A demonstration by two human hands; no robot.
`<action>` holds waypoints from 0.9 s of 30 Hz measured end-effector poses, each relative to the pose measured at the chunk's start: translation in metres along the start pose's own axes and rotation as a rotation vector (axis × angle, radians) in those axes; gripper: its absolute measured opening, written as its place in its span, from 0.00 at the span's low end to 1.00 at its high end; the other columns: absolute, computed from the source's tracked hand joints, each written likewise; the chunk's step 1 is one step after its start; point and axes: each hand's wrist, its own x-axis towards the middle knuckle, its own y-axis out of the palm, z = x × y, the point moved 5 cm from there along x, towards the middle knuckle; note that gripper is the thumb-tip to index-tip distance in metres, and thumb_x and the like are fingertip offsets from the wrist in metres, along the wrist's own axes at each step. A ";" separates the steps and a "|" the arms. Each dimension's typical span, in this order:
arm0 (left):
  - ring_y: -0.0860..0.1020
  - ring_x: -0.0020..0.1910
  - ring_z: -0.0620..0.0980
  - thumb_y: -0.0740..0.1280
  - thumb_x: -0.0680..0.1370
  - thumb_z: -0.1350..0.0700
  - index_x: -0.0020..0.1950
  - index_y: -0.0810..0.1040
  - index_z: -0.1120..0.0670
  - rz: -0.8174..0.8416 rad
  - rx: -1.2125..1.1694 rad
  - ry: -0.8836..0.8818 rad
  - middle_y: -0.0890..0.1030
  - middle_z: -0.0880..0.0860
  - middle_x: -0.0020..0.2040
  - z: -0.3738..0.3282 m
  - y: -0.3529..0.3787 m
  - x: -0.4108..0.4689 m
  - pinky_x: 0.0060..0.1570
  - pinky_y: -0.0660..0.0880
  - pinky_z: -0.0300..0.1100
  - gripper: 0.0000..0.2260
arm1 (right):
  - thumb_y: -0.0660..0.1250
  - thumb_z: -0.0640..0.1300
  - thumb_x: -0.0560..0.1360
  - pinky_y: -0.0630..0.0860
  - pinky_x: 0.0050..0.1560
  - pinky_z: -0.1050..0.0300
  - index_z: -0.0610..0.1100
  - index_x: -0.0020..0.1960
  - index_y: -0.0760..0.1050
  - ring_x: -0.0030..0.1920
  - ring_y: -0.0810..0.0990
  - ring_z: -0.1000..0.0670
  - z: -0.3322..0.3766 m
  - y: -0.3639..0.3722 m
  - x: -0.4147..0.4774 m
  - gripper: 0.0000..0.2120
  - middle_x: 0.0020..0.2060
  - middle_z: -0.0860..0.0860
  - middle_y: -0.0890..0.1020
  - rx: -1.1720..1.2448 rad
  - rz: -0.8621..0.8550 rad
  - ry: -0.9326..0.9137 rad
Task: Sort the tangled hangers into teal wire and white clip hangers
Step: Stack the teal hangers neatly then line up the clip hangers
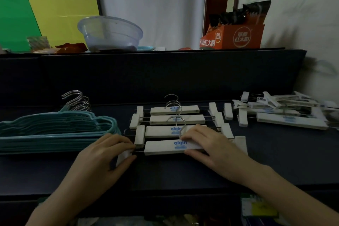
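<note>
A stack of teal wire hangers (55,132) lies flat at the left of the dark table, steel hooks pointing to the back. In the middle, several white clip hangers (176,120) lie in a neat row, one in front of the other. My left hand (110,154) pinches the left clip of the nearest white clip hanger (165,147). My right hand (203,145) grips that hanger's bar at its right end, thumb on the front edge. A loose heap of white clip hangers (282,113) lies at the right.
A dark raised ledge (156,71) runs behind the table. On it stand a clear plastic basin (110,33), an orange carton (236,36), and green and yellow boards (45,16). A white wall closes the right side.
</note>
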 end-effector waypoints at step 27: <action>0.75 0.39 0.53 0.52 0.80 0.43 0.43 0.76 0.58 0.277 -0.047 0.213 0.78 0.54 0.42 -0.234 0.127 0.297 0.36 0.72 0.46 0.23 | 0.68 0.41 0.74 0.76 0.52 0.50 0.42 0.53 0.79 0.49 0.80 0.45 -0.229 -0.184 -0.188 0.09 0.48 0.45 0.81 -0.148 -0.399 0.795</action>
